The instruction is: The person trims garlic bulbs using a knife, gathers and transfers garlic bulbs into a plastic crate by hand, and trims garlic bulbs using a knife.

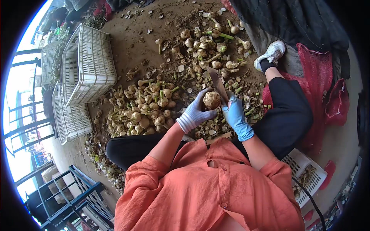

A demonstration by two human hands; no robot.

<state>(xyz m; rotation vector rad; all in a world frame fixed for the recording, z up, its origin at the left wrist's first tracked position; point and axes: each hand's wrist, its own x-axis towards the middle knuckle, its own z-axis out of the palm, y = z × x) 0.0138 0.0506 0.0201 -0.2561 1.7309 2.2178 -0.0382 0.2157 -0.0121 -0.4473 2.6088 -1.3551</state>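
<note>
My left hand (195, 114), in a white and grey striped knit glove, cups a round, scaly, pale brown bulb (211, 100) between thumb and fingers. In a thin blue glove, my right hand (236, 117) is closed around the lower end of a knife. The broad, brown-stained knife blade (218, 84) points up and away, just right of the bulb. On the ground left of my hands lies a heap of similar bulbs (144, 106) with short stalks. More bulbs (204, 46) lie scattered beyond the blade, among cut stalks and pale scales.
White plastic crates (94, 57) stand at the left. Red mesh sacks (316, 84) and dark cloth (296, 23) lie at the right, near my outstretched shoe (271, 54). A white basket (314, 173) with trimmings sits behind my right side. Blue metal frames (69, 192) stand lower left.
</note>
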